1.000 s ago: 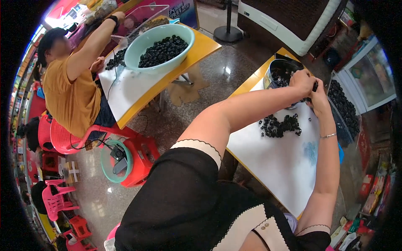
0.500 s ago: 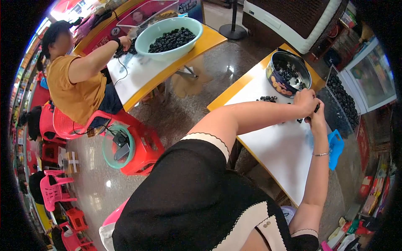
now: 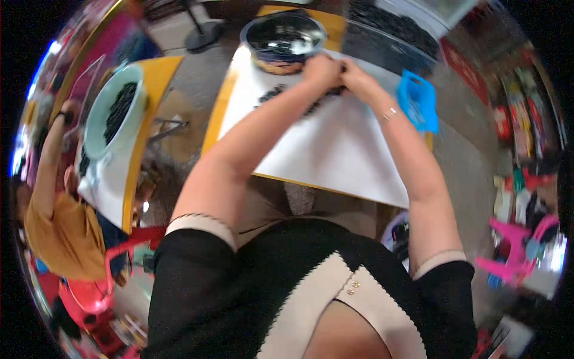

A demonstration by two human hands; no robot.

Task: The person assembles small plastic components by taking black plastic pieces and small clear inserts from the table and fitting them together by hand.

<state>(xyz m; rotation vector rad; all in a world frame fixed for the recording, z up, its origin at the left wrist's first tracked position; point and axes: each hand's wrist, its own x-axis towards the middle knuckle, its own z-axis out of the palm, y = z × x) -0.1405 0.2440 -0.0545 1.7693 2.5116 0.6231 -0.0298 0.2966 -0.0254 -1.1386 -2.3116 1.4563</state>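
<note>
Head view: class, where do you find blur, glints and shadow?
Head view: motion blur smears the black pieces in the green basin and softens the left hand and right hand; head view: bright glints inside the tin; head view: soft shadow across the white table.

head cam: l. one of a side-by-side pair, wide fisheye, worn on the person's head. looks down & fwd over the black top, v. close at btm, along the forearms to l. hand & r. hand, farther off nr top ctr over the white tabletop. upright, blurry, edges bending twd a dark round rim.
</note>
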